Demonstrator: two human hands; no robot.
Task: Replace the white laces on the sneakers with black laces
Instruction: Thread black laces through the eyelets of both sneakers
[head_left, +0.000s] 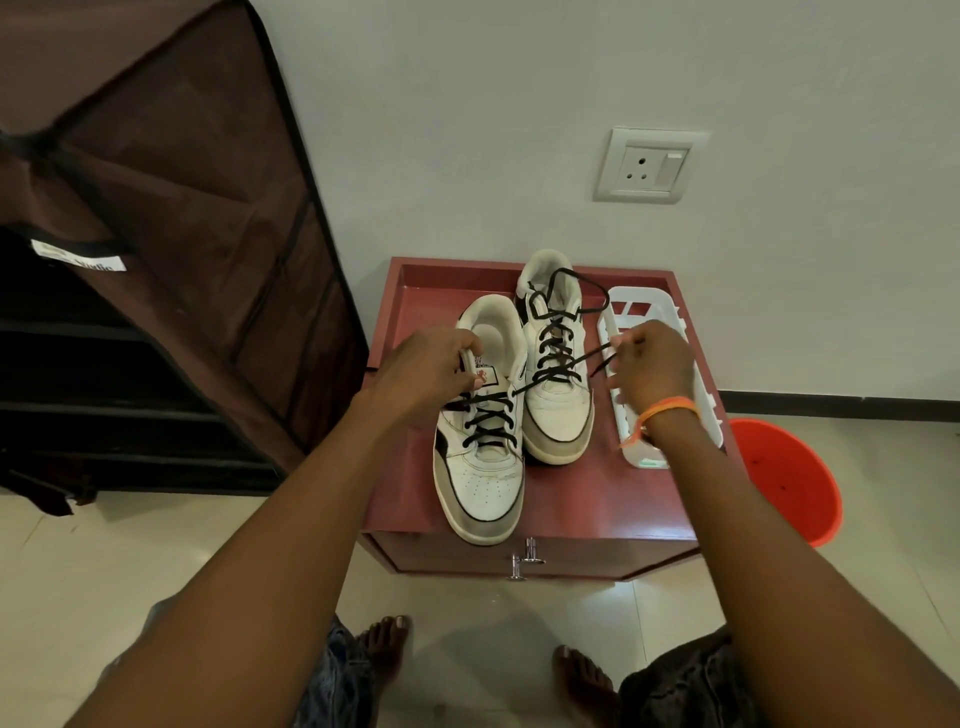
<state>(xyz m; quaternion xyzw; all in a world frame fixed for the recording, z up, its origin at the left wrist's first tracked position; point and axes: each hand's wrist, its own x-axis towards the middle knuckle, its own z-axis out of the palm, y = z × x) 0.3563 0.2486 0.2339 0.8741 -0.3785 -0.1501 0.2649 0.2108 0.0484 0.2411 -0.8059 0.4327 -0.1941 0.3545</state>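
Two bare feet (387, 647) are seen on the tiled floor (156, 561) at the bottom of the view, just before a low red cabinet (597, 499) with metal knobs (524, 558) on its front edge. On the cabinet top two white sneakers are set side by side, toes toward the viewer. The nearer, left sneaker (480, 457) is laced with a black lace (488, 418) over its lower eyelets, and its tongue is gripped by the curled fingers of the left hand (426, 364). A free end of that black lace is drawn taut to the right, across the other shoe, and is pinched by the fingers of the right hand (652, 364), whose wrist is circled by an orange thread band (665, 408). The farther, right sneaker (553, 374) is seen fully laced in black, its loose ends looped over the collar. Under the right hand a white plastic basket (615, 317) is partly hidden. To the right of the cabinet an orange bucket (784, 478) stands on the floor. To the left a brown fabric-covered shoe rack (182, 208) is seen, and on the white wall behind, a socket plate (647, 166) is mounted.
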